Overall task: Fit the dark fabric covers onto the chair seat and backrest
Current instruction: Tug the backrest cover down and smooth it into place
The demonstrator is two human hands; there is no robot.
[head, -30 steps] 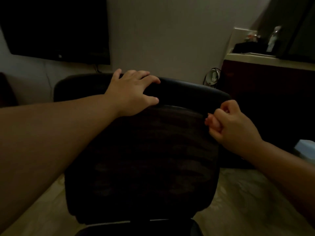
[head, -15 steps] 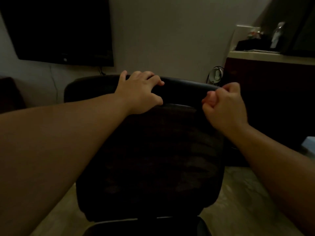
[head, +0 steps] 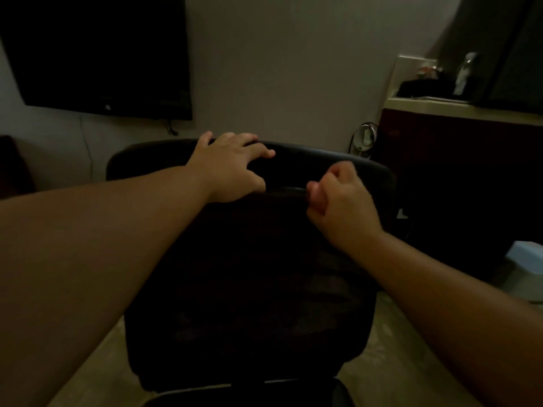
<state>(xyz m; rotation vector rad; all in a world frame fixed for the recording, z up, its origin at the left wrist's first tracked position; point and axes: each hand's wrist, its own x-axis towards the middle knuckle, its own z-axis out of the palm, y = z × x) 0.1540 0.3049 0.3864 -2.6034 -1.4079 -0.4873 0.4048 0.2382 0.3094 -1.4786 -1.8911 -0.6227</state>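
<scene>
Dim room, wall-mounted screen (head: 97,54) hanging behind the chair backrest (head: 249,289).
Left hand (head: 232,168) is lying spread over the backrest's top edge; right hand (head: 340,201), its grip closed, is pinching the dark fabric cover (head: 288,190) just below.

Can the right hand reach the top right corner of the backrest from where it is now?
Probably yes. The right hand grips the cover edge just left of that corner of the backrest, and nothing lies between them.

The room is dim and the picture looks grainy. The chair backrest (head: 249,274) under the hands is almost black, so little shows. The right hand (head: 340,201) is smeared with blur. Straight lines bend at the edges.
</scene>
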